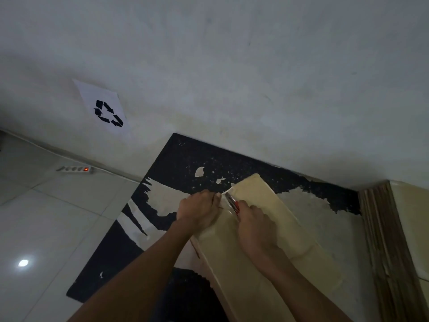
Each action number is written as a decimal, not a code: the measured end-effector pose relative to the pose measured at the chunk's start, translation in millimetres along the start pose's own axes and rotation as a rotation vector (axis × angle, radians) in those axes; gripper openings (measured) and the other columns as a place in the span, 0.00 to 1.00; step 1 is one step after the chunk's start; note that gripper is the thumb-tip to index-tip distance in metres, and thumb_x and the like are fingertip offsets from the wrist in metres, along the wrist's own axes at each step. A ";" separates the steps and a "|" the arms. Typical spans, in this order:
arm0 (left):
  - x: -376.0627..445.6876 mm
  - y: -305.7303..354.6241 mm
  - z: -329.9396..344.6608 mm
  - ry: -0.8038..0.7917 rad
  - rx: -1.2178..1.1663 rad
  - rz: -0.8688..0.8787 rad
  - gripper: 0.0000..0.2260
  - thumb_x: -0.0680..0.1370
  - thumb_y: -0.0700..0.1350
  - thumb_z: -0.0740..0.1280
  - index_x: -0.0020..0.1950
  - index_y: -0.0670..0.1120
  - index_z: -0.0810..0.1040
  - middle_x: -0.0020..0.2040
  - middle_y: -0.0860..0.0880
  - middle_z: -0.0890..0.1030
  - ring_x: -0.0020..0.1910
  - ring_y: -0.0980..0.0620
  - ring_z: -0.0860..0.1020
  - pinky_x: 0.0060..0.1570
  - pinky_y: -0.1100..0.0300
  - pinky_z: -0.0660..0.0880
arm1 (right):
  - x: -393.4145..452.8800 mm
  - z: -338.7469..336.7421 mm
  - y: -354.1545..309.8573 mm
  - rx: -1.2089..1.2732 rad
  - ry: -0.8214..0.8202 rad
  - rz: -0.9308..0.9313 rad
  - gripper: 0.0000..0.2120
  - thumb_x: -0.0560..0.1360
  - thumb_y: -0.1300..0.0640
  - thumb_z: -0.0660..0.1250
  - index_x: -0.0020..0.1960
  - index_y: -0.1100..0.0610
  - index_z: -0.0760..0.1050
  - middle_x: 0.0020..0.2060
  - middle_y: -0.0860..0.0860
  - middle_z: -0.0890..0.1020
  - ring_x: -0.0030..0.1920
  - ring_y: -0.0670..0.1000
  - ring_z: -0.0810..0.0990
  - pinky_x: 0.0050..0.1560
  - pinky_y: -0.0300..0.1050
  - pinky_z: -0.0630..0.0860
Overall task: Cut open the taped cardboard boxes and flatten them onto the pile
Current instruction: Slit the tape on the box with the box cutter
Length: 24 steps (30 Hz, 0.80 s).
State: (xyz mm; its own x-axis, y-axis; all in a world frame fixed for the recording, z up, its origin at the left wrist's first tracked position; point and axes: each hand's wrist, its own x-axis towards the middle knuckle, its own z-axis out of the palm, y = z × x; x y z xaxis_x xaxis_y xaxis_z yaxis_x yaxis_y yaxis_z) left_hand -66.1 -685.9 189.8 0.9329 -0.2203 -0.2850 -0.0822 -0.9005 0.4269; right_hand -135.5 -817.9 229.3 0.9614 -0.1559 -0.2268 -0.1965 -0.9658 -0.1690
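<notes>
The scene is dim and greyish, with low contrast and a soft, slightly smeared look throughout. A single bright reflection of an overhead light glares on the glossy floor tiles (23, 263) at lower left. The wall (255, 66) is unevenly lit, darkening toward the corners. Wide-angle distortion tilts and bends straight lines near the edges. Both forearms at the bottom appear dark and soft.

The cardboard box (262, 231) lies on the mat (185, 154), stacked cardboard (383, 240) to its right, power strip (76, 169) left.
</notes>
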 end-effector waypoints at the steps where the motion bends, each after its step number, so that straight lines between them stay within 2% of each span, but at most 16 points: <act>1: 0.1 -0.6 0.3 0.005 0.000 0.001 0.20 0.85 0.56 0.48 0.54 0.48 0.76 0.50 0.50 0.77 0.45 0.53 0.72 0.48 0.55 0.67 | -0.9 -1.7 -2.6 -0.035 0.005 -0.008 0.16 0.84 0.57 0.50 0.69 0.51 0.65 0.58 0.53 0.76 0.56 0.56 0.78 0.53 0.51 0.71; 5: 3.5 -3.0 -0.4 0.012 0.008 0.000 0.21 0.85 0.57 0.47 0.55 0.48 0.76 0.54 0.49 0.79 0.48 0.51 0.74 0.49 0.54 0.66 | 1.0 -6.6 -15.5 -0.122 0.019 -0.020 0.15 0.84 0.59 0.49 0.68 0.54 0.65 0.59 0.54 0.76 0.57 0.56 0.79 0.50 0.50 0.70; 8: 4.8 -4.5 0.1 0.023 0.020 0.007 0.22 0.85 0.57 0.46 0.53 0.49 0.76 0.55 0.48 0.79 0.52 0.47 0.77 0.50 0.52 0.67 | 4.6 -9.0 -20.9 -0.201 0.040 -0.041 0.13 0.83 0.61 0.52 0.66 0.57 0.67 0.58 0.54 0.77 0.55 0.55 0.80 0.45 0.48 0.66; 12: 1.5 -2.5 5.2 0.036 0.039 0.015 0.22 0.85 0.58 0.46 0.55 0.49 0.77 0.55 0.48 0.79 0.53 0.46 0.78 0.52 0.50 0.69 | 0.4 -13.1 -22.8 -0.228 0.037 -0.080 0.12 0.82 0.62 0.54 0.64 0.58 0.69 0.57 0.54 0.78 0.55 0.55 0.80 0.47 0.47 0.71; 17: -1.4 -0.4 7.4 0.058 0.048 0.018 0.22 0.85 0.57 0.46 0.55 0.49 0.77 0.55 0.49 0.79 0.54 0.47 0.77 0.53 0.50 0.68 | -15.5 -12.1 -10.0 -0.242 0.022 -0.082 0.11 0.82 0.61 0.54 0.63 0.56 0.69 0.56 0.53 0.79 0.53 0.54 0.81 0.43 0.46 0.64; 22: -3.5 -2.5 8.8 0.078 0.048 0.032 0.21 0.85 0.57 0.46 0.52 0.49 0.76 0.51 0.50 0.78 0.52 0.47 0.78 0.55 0.48 0.70 | -47.4 -7.7 18.2 -0.246 -0.053 -0.049 0.12 0.82 0.60 0.54 0.64 0.54 0.68 0.56 0.52 0.79 0.53 0.54 0.81 0.43 0.48 0.64; 24: -4.0 -2.9 10.2 0.095 0.064 0.046 0.22 0.85 0.57 0.46 0.52 0.49 0.76 0.49 0.50 0.77 0.51 0.47 0.78 0.55 0.48 0.71 | -65.0 -8.1 31.9 -0.236 -0.084 -0.045 0.14 0.83 0.60 0.53 0.67 0.54 0.67 0.57 0.52 0.78 0.54 0.54 0.80 0.45 0.48 0.68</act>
State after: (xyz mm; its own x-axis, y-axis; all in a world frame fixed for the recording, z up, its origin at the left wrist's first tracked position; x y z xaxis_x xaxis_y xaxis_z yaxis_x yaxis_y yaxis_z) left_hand -73.2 -686.3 180.9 0.9565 -0.2276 -0.1823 -0.1446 -0.9131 0.3812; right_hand -202.7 -840.2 246.4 0.9468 -0.1036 -0.3047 -0.0940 -0.9945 0.0462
